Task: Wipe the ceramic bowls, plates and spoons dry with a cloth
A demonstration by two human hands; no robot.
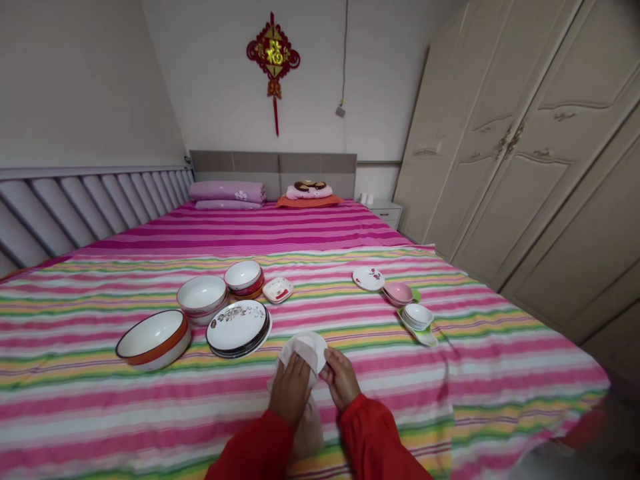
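Observation:
A small white plate (319,343) is held just above the striped sheet, in front of me. My right hand (341,380) pinches its right edge between thumb and fingers. Over the plate's left side, my left hand (290,390) presses a pale beige cloth (307,433) against the surface. The cloth wraps around the plate's left edge and hangs down between my wrists. Just beyond my left hand stands a stack of white plates (239,323) with dark rims and a floral print on top.
To the left are a large orange-banded bowl (155,340), stacked bowls (203,297), more bowls (244,275) and a small square dish (278,290). On the right lie a flowered plate (369,279), pink bowls (399,292) and small white bowls (419,315) on a green-edged dish. Wardrobes (520,153) line the right.

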